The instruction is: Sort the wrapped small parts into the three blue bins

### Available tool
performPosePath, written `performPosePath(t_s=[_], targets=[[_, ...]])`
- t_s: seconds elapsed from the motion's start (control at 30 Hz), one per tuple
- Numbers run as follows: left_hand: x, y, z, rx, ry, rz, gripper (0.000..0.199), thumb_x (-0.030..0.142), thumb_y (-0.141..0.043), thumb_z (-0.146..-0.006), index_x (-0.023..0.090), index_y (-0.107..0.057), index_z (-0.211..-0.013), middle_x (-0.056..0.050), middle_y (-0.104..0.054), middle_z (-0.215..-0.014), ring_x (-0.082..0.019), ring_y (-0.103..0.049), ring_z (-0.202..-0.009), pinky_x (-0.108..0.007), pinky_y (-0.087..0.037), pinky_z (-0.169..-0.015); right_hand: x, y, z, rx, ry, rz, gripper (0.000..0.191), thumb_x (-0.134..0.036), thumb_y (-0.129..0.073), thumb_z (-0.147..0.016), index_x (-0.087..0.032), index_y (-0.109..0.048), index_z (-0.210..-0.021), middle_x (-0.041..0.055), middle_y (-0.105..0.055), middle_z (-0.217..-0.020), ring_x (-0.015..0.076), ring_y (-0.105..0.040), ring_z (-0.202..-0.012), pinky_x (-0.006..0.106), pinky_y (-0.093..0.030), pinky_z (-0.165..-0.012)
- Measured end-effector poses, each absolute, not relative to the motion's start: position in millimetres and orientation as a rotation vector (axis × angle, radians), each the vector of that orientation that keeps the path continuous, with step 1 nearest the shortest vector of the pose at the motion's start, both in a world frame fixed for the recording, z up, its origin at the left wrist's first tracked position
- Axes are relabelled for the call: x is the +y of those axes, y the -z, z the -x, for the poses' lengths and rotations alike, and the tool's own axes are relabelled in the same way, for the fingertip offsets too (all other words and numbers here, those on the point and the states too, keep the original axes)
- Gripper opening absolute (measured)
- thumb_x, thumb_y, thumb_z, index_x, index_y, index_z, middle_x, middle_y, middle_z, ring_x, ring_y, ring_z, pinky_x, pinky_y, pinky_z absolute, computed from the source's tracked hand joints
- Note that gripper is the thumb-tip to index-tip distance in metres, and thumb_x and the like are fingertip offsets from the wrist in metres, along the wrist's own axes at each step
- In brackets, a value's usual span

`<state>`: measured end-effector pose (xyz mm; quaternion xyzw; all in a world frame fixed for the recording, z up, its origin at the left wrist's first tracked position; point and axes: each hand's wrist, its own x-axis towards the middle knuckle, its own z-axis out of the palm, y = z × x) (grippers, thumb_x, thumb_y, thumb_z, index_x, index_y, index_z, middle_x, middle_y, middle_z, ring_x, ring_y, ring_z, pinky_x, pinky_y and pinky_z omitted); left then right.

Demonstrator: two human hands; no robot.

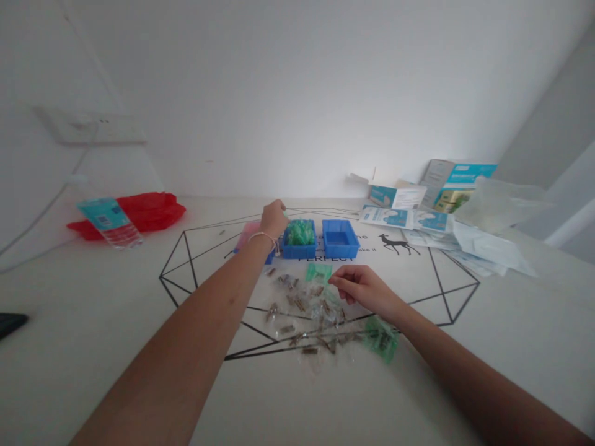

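My left hand [275,218] reaches over the blue bins, its fingers closed at the left edge of the middle bin [299,251]. A hint of pale green shows at its fingertips, but what they hold is hidden. Crumpled green plastic bags [300,233] fill that bin. My right hand [357,286] is in a pinch, its fingertips against or just beside a small green plastic bag [318,272]; a firm hold cannot be made out. Below it spread several small clear bags with metal pieces [297,302]. Another green bag [381,339] lies under my right forearm.
At left, partly behind my left wrist, is a bin with pink contents [248,234]. A blue bin [341,240] stands at right. Opened boxes [395,195] and white packets [388,216] lie back right. A red plastic bag [151,210] and a clear blue-labelled package [109,222] lie left.
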<state>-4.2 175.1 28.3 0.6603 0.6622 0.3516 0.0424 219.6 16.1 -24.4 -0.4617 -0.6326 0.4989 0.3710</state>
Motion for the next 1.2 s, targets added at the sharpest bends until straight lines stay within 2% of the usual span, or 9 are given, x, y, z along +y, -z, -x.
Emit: performPosePath(t_s=[0.13,0.27,0.5,0.6,0.67,0.73,0.83,1.03,1.2], targets=[[170.5,-23.5,0.5,2.044,-1.048,-2.069,0.026,0.008,-0.065,-0.073,0.014,-0.07,-0.097,-0.015,-0.07,-0.106,-0.028,-0.063,-0.109,-0.036,-0.047,-0.095,15.1,23.3,-219.3,-1.636,-1.275,1.18,0.026,-0.044,-0.072,-0.077,-0.019,-0.066,-0.072,-0.003,-0.055,-0.052,0.0102,-0.048,-0.045,0.023,-0.036,-0.044],[166.3,-15.6,-4.8,2.009,-0.998,-2.132,0.017,0.015,-0.06,-0.079,0.016,-0.074,-0.088,-0.015,-0.074,-0.097,-0.027,-0.065,-0.104,-0.033,-0.048,-0.092,14.3,23.3,-219.9,-1.668,-1.262,1.184,0.025,-0.043,-0.07,-0.08,-0.019,-0.066,-0.073,-0.0027,-0.055,-0.053,0.0098,-0.047,-0.044,0.023,-0.035,-0.044],[155.8,-26.9,-5.9,2.038,-0.985,-2.149,0.032,0.017,-0.044,-0.089,0.011,-0.074,-0.078,-0.019,-0.073,-0.089,-0.031,-0.066,-0.098,-0.039,-0.045,-0.095,18.0,30.1,-223.3,-1.808,-1.082,1.181,0.02,-0.036,-0.062,-0.086,-0.019,-0.068,-0.077,0.0003,-0.061,-0.059,0.0127,-0.054,-0.051,0.025,-0.043,-0.051],[133.2,-33.5,-5.1,2.027,-1.168,-2.183,0.027,0.018,-0.045,-0.09,0.013,-0.071,-0.096,-0.016,-0.07,-0.109,-0.027,-0.058,-0.114,-0.038,-0.038,-0.107,21.6,33.7,-228.5,-1.966,-0.72,1.203,0.014,-0.025,-0.058,-0.086,-0.018,-0.071,-0.087,0.0072,-0.073,-0.083,0.0178,-0.065,-0.07,0.03,-0.052,-0.065],[111.6,-32.4,-5.7,1.85,-1.427,-2.266,0.022,0.017,-0.052,-0.085,0.013,-0.067,-0.1,-0.016,-0.067,-0.111,-0.027,-0.055,-0.115,-0.038,-0.04,-0.106,24.2,37.4,-231.7,-2.093,-0.504,1.158,0.026,-0.018,-0.056,-0.086,-0.018,-0.071,-0.107,0.0122,-0.073,-0.111,0.0235,-0.068,-0.094,0.037,-0.054,-0.082],[89.0,-26.8,-6.8,1.691,-1.427,-2.305,0.016,0.013,-0.053,-0.082,0.016,-0.066,-0.091,-0.012,-0.067,-0.101,-0.025,-0.059,-0.105,-0.037,-0.044,-0.1,26.6,41.6,-233.6,-2.239,-0.393,1.061,0.04,-0.015,-0.054,-0.088,-0.017,-0.066,-0.125,0.0159,-0.066,-0.132,0.028,-0.063,-0.118,0.044,-0.05,-0.099],[60.2,-15.1,-8.8,1.557,-1.274,-2.211,0.012,0.012,-0.056,-0.079,0.018,-0.064,-0.085,-0.007,-0.069,-0.089,-0.021,-0.063,-0.086,-0.033,-0.049,-0.085,28.8,44.7,-234.3,-2.415,-0.306,1.011,0.043,-0.015,-0.053,-0.092,-0.013,-0.061,-0.134,0.0194,-0.062,-0.137,0.031,-0.057,-0.127,0.05,-0.044,-0.107],[26.8,-6.2,-10.7,1.416,-1.121,-2.07,0.009,0.016,-0.058,-0.08,0.019,-0.067,-0.081,-0.003,-0.072,-0.079,-0.017,-0.064,-0.071,-0.028,-0.049,-0.067,31.1,38.7,-237.4,-2.45,-0.111,1.196,0.026,-0.029,-0.068,-0.09,-0.016,-0.073,-0.112,0.0152,-0.07,-0.111,0.0313,-0.063,-0.107,0.048,-0.049,-0.093],[17.4,-2.2,-6.2,1.384,-1.134,-2.041,0.008,0.017,-0.06,-0.078,0.018,-0.068,-0.079,-0.003,-0.073,-0.076,-0.017,-0.065,-0.068,-0.027,-0.048,-0.061,34.5,38.8,-236.6,-2.406,-0.102,1.095,0.007,-0.021,-0.068,-0.091,-0.017,-0.073,-0.091,0.0132,-0.07,-0.116,0.0258,-0.065,-0.108,0.039,-0.049,-0.097]])
